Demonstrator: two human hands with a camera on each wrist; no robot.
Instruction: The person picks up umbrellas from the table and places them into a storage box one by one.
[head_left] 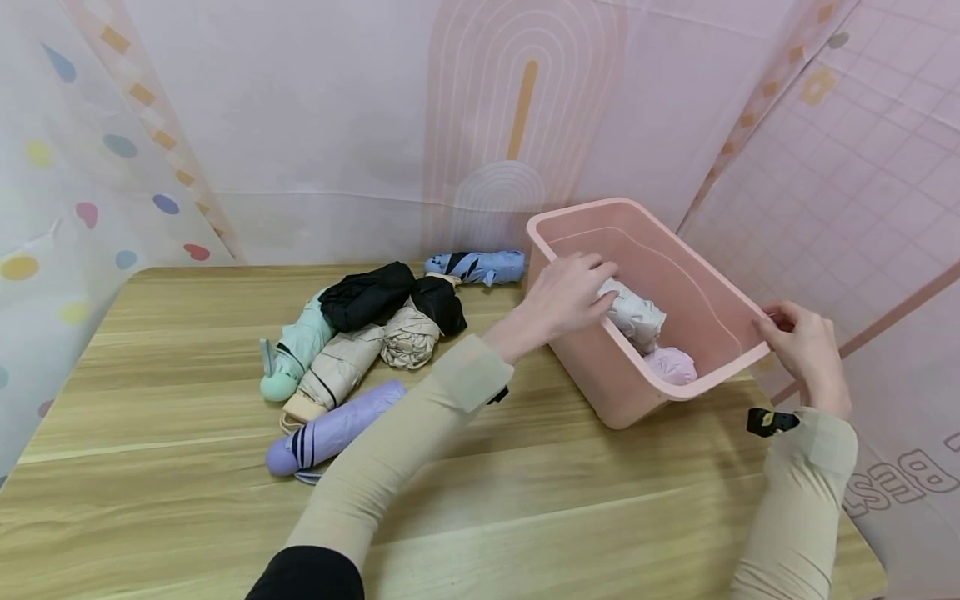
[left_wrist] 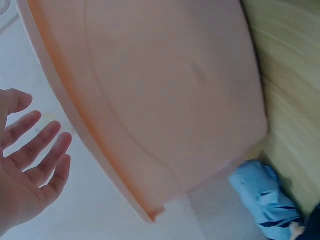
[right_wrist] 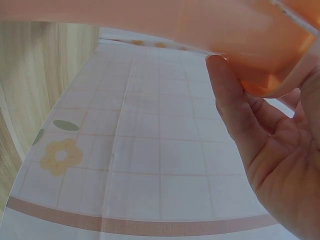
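My right hand point(head_left: 810, 350) grips the near right corner of a pink plastic bin point(head_left: 592, 375), thumb and fingers around the rim. Above the bin's left rim is my left hand point(head_left: 566, 300), its fingers loosely spread and holding nothing; the left wrist view shows them apart from the bin wall. Inside lie a white folded umbrella point(head_left: 637, 319) and a pale pink bundle point(head_left: 671, 365), partly hidden by the rim. Left of the bin, folded umbrellas lie on the table: light blue point(head_left: 487, 267), black point(head_left: 367, 296), mint point(head_left: 303, 337), beige point(head_left: 341, 367) and lavender point(head_left: 348, 425).
A rolled beige and black umbrella point(head_left: 411, 337) lies among the pile on the wooden table point(head_left: 525, 517). Patterned cloth point(head_left: 337, 125) hangs behind the table and along its sides. The bin stands close to the right-hand cloth.
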